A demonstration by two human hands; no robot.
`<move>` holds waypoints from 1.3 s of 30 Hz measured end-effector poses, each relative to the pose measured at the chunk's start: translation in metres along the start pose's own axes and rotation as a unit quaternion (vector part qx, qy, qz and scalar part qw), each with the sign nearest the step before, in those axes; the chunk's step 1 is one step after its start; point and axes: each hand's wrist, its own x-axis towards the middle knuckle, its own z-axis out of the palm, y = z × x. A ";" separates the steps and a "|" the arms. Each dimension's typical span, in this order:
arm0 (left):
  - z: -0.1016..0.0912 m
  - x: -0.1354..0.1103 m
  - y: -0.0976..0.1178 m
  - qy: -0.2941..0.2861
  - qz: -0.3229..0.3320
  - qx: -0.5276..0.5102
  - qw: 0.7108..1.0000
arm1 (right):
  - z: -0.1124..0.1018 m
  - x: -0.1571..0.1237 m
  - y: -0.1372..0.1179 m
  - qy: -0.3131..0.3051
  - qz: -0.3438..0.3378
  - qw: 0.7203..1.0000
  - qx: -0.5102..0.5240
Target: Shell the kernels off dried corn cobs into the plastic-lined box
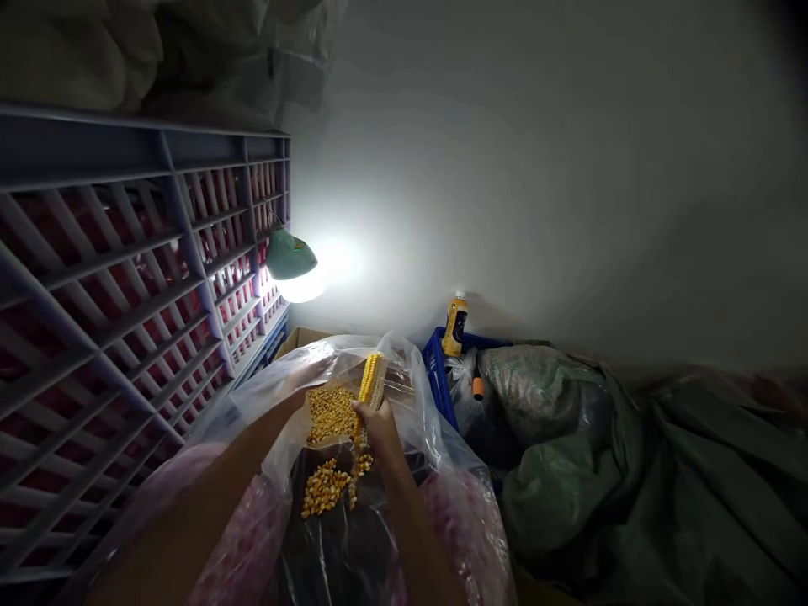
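Note:
My right hand (380, 427) is closed around the lower part of an ear of corn (372, 379). The ear stands tilted upward, with yellow kernels on its left face and a paler, stripped-looking strip on its right. My left forearm (252, 446) reaches in from the lower left; the fingers of that hand are hidden by plastic and kernels. Loose corn kernels (332, 412) lie heaped on a clear plastic bag (429, 404) beside the ear. A smaller pile of kernels (325, 488) rests nearer to me, on a dark patch of the plastic.
A purple slatted crate (195, 278) rises at the left, with a lit green lamp (290, 255) hanging on it. Behind the bag, a juice bottle (454, 324) stands by a blue crate (435, 370). Filled sacks (543, 387) and dark green cloth (720, 471) cover the right side.

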 end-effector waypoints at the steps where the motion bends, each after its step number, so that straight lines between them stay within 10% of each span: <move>1: -0.003 0.006 0.004 -0.005 0.016 0.007 1.000 | -0.005 0.002 -0.002 -0.017 0.017 1.000 -0.001; 15: 0.014 0.013 0.060 -0.095 -0.033 0.198 0.975 | -0.042 0.005 -0.015 -0.261 0.237 0.932 0.079; 39: 0.037 0.002 0.028 -0.314 0.108 0.490 0.806 | -0.050 0.001 -0.020 -0.286 0.215 0.930 0.078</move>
